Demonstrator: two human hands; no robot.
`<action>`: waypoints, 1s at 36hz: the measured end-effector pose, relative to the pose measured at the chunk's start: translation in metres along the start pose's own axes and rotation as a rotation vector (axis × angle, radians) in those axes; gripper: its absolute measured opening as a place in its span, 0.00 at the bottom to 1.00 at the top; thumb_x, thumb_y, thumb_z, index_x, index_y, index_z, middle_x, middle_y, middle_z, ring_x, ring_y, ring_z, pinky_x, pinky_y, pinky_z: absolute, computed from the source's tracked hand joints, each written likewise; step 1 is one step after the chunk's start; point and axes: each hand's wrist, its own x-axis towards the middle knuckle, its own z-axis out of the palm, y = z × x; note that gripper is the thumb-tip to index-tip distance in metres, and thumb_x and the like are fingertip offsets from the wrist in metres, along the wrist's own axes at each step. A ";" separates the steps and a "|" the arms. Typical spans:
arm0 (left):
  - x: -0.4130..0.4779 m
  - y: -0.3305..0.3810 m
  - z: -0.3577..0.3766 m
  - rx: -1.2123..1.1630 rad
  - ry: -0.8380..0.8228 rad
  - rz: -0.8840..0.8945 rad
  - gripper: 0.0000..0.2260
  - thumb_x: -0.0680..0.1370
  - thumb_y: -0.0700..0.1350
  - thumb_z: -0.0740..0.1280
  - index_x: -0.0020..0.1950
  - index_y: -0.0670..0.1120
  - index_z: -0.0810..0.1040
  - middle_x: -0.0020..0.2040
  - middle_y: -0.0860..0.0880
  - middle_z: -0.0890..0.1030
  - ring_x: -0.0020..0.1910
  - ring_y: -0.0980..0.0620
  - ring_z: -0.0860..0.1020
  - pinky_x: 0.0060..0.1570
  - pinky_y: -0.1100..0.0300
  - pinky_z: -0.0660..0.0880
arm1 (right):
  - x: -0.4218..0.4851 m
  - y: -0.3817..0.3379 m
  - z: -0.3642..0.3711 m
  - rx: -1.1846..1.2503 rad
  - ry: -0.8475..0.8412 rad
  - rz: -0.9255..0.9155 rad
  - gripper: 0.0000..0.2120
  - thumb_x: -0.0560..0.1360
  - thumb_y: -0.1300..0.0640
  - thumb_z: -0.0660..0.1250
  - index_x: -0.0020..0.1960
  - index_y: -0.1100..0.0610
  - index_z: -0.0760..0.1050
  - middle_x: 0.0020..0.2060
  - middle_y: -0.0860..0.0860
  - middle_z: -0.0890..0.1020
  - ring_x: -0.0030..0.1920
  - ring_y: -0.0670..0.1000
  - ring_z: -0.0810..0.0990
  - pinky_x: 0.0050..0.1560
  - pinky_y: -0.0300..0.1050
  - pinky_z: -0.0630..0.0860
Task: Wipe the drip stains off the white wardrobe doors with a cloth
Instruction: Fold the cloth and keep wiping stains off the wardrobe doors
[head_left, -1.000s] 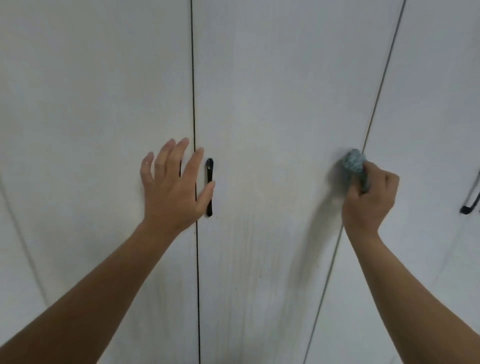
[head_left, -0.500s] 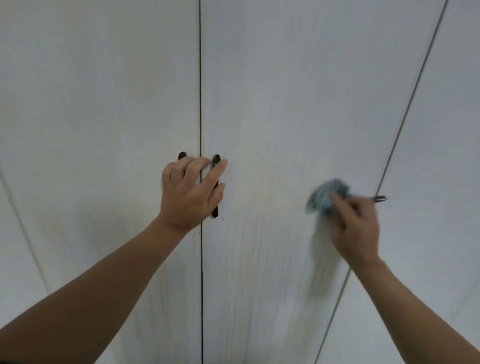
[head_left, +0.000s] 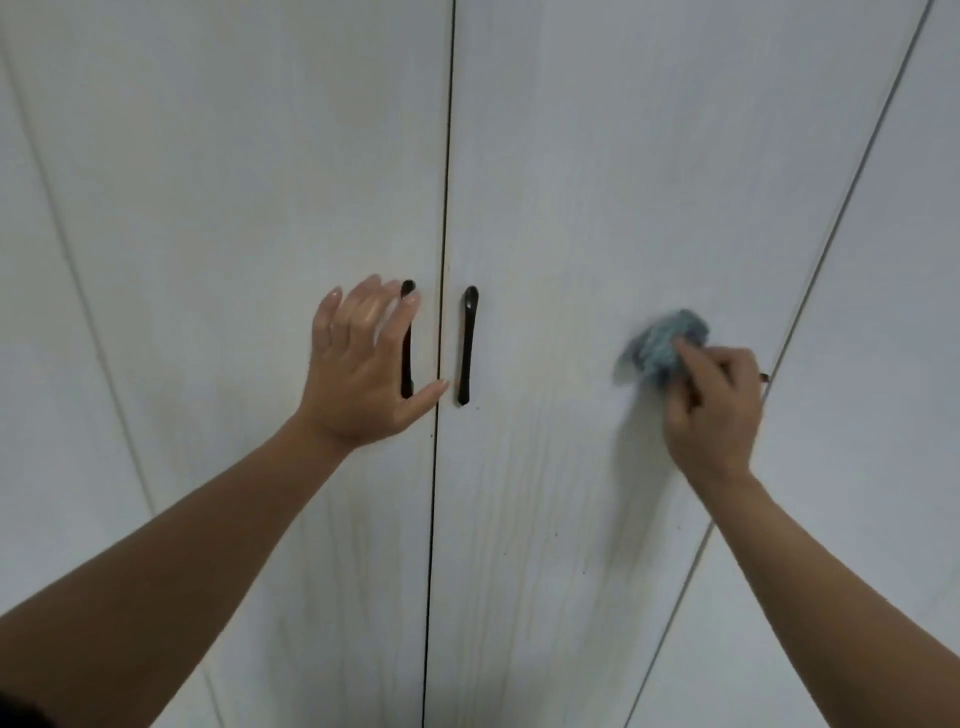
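Note:
White wardrobe doors fill the view. On the middle door (head_left: 597, 208), my right hand (head_left: 714, 410) grips a bunched blue-grey cloth (head_left: 662, 348) and presses it against the panel near the door's right edge. Faint vertical drip streaks (head_left: 524, 493) run down this door below handle height. My left hand (head_left: 366, 364) lies flat with straight fingers on the left door (head_left: 234, 208), partly covering that door's black handle (head_left: 407, 338).
A second black handle (head_left: 467, 345) stands on the middle door just right of the centre seam. Another door (head_left: 893, 312) lies to the right beyond a dark slanted seam. A small dark tip (head_left: 763, 378) shows beside my right hand.
My right hand with the cloth moved left and down from the right seam onto the middle door. My left hand curled at the handles half a second ago and is flat again now.

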 end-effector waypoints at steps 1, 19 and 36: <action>-0.005 -0.007 -0.005 0.032 -0.033 -0.005 0.40 0.77 0.67 0.65 0.78 0.41 0.62 0.76 0.39 0.66 0.77 0.37 0.64 0.76 0.35 0.58 | 0.016 -0.003 -0.004 0.018 0.094 0.122 0.13 0.76 0.67 0.65 0.58 0.63 0.82 0.46 0.63 0.76 0.45 0.58 0.75 0.47 0.42 0.71; -0.031 -0.012 0.013 0.181 -0.199 -0.046 0.51 0.74 0.76 0.61 0.82 0.39 0.58 0.82 0.39 0.59 0.82 0.38 0.57 0.75 0.33 0.59 | -0.044 -0.032 0.046 -0.021 -0.318 -0.600 0.14 0.74 0.67 0.71 0.59 0.59 0.83 0.44 0.57 0.80 0.41 0.58 0.74 0.36 0.50 0.75; -0.031 -0.011 0.012 0.188 -0.206 -0.054 0.51 0.74 0.77 0.60 0.82 0.39 0.59 0.82 0.40 0.60 0.81 0.38 0.59 0.75 0.33 0.60 | -0.034 -0.087 0.069 0.024 -0.140 -0.356 0.15 0.73 0.69 0.72 0.58 0.59 0.84 0.44 0.57 0.77 0.45 0.58 0.71 0.40 0.45 0.69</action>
